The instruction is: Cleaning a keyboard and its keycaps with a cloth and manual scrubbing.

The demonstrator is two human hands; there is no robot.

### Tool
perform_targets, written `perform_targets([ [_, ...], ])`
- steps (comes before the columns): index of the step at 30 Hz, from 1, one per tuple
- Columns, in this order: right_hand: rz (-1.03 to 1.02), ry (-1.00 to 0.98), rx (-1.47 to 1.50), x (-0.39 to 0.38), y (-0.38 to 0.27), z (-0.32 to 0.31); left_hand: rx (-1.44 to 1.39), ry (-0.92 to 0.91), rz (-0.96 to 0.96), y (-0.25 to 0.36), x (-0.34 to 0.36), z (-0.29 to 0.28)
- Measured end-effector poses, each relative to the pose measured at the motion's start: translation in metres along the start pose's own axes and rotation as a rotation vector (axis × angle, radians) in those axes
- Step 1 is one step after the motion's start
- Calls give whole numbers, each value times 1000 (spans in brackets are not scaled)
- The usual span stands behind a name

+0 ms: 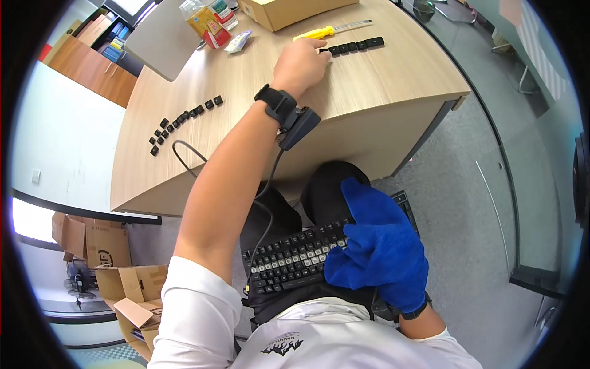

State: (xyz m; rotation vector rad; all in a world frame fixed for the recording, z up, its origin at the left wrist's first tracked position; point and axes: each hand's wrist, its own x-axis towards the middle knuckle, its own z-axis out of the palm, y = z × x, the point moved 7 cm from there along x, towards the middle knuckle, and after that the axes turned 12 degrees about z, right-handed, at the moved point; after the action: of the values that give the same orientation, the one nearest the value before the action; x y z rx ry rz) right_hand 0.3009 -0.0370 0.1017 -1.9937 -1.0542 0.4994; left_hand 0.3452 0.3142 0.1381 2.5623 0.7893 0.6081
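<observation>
Setting: office corner with a light wood desk (pixel 344 92) seen from above, grey floor to the right, white wall to the left.
Far left: open cardboard boxes (pixel 117 283) on the floor beside the wall.
Desk, left part: loose black keycaps (pixel 181 118) strung in a crooked line, well apart from the hands; a black cable (pixel 184 154) loops over the desk edge near them.
Desk, back: yellow bottle (pixel 206 21), small plastic packet (pixel 238 40), cardboard box (pixel 289 11).
Left hand (pixel 301 61): bare, reaching out over the desk, fingers curled down with the tips at the left end of a straight row of black keycaps (pixel 356 45); whether it pinches one cannot be told. A black strap with a small device (pixel 289 117) sits on the wrist.
Behind the row: yellow-handled screwdriver (pixel 329 29), just beside the fingertips.
Lap: black keyboard (pixel 295 258) lying across the knees, below the desk edge.
Right hand (pixel 378 249): in a blue glove, spread flat and resting on the keyboard's right part.
</observation>
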Motion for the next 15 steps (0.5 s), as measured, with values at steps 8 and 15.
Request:
perform_targets([
  [8,147,-166,190,-5,12,13,-94,154,119,16,-23,-17],
  [15,-103,-104,-176,14,-20,9,-1204,-208,-248,83,-242,-32],
])
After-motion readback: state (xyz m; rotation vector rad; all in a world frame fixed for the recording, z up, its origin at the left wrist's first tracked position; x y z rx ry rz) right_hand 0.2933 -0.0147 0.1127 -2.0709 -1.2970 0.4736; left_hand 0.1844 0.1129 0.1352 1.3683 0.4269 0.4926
